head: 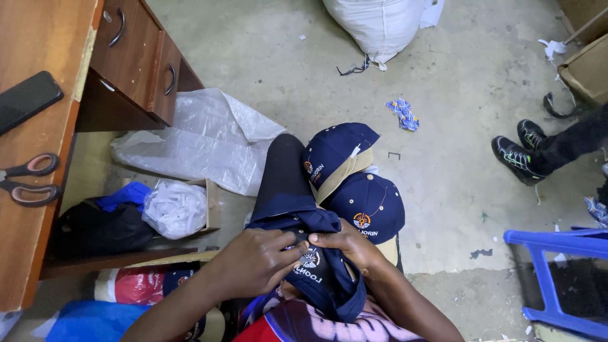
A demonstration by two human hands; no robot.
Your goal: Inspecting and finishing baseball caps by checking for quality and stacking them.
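We pinch the navy cap [320,275] on our lap, left hand [253,261] and right hand [348,244] both closed on its crown. We judge its front emblem is being worked; next calls for a steady grip.

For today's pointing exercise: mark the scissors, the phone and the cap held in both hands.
scissors [28,180], head view, on the handles.
phone [26,100], head view, middle of its dark face.
cap [323,278], head view, dark blue crown below the fingers.

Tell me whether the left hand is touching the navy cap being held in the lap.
Touching. The head view shows the left hand with its fingers pressed onto the navy cap, pinching the fabric against the right hand from the other side.
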